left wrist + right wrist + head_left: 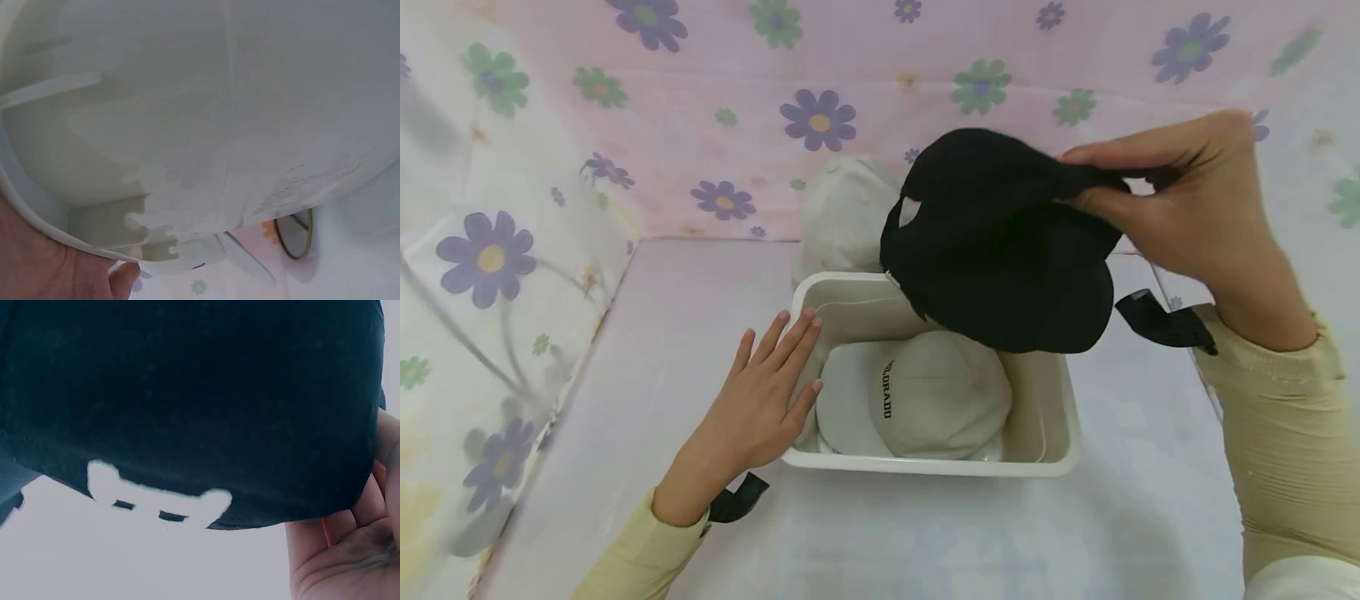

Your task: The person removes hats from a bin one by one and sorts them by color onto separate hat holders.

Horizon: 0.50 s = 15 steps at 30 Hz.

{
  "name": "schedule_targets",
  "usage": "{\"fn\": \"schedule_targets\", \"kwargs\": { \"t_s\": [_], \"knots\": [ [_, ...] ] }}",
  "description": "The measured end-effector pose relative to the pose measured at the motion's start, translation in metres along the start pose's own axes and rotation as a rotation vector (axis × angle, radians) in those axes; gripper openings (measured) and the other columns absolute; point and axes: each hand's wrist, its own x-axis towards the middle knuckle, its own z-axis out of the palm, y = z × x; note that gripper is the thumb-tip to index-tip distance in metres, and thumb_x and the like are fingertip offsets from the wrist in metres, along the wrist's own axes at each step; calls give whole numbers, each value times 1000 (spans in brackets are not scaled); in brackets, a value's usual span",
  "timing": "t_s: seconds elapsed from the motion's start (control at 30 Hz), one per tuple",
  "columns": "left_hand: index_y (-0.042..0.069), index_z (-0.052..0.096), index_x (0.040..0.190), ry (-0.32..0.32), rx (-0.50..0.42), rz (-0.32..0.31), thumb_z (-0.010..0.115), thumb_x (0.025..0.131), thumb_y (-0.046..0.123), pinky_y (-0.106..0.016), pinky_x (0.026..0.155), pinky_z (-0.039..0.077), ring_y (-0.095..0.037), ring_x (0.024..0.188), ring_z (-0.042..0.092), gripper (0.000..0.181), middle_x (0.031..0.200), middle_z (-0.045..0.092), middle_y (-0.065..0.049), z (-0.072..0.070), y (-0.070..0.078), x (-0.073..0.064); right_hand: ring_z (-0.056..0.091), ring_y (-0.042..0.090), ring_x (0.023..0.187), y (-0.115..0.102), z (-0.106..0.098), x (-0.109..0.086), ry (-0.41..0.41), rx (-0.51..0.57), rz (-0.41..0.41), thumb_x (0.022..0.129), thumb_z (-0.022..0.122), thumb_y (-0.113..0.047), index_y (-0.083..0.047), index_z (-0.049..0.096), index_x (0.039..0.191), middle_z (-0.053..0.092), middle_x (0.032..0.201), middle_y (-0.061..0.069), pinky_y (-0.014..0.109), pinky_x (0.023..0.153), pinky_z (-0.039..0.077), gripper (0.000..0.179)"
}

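Note:
My right hand [1213,196] pinches a black cap [1000,242] between thumb and fingers, holding it up over the right and back of a white plastic bin [932,467]. A white eared shape shows along the lower part of the black cap [187,412] in the right wrist view. Inside the bin lies an off-white cap [955,400], brim to the left, with dark lettering on its front. Fingers straight, my left hand [756,408] rests on the bin's left rim. The left wrist view shows part of this hand [62,272] against a pale curved edge.
Behind the bin stands another off-white cap [846,208], partly hidden by the black one. Pale cloth covers the table [700,308]. Flowered fabric [865,75] hangs along the back and both sides. Dark straps hang at both wrists.

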Motion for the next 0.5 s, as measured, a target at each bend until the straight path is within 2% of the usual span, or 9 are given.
{"fn": "schedule_targets", "kwargs": {
  "t_s": [0.07,0.13,0.27,0.3,0.37,0.5],
  "knots": [
    [11,18,164,1,-3,2,43,107,36,-65,122,7,-30,158,5,66,172,12,-2,0,0,0,72,-5,81,5,-8,9,16,-52,-23,76,83,12,4,80,94,79,94,2,6,66,48,20],
    [11,18,164,1,-4,1,43,107,36,-65,122,7,-30,158,5,66,172,12,-2,0,0,1,70,-8,85,12,-15,17,9,-101,-68,79,81,10,6,79,96,77,97,-5,9,76,52,18],
    [11,18,164,-8,-9,-4,43,107,35,-64,122,7,-30,158,5,66,172,12,-2,0,0,2,69,-11,89,28,-26,30,-12,-155,-140,86,76,7,8,78,100,72,100,-16,10,80,53,14],
    [11,18,164,-10,-9,-6,43,107,35,-64,122,7,-30,158,5,66,171,12,-2,1,0,2,68,-12,89,32,-28,33,-12,-155,-129,87,76,6,9,77,101,72,100,-17,10,81,53,14],
    [11,18,164,-14,-12,-10,43,107,35,-64,123,7,-31,158,5,66,171,13,-3,0,0,2,69,-11,89,41,-30,39,-5,-162,-78,89,74,4,7,78,103,73,101,-17,11,82,53,15],
    [10,19,163,-11,-17,-8,43,107,34,-64,122,7,-32,158,6,66,171,13,-3,0,-1,2,70,-6,83,61,-32,48,30,-79,169,90,74,1,0,79,107,78,99,-10,12,83,53,18]
  ]
}}
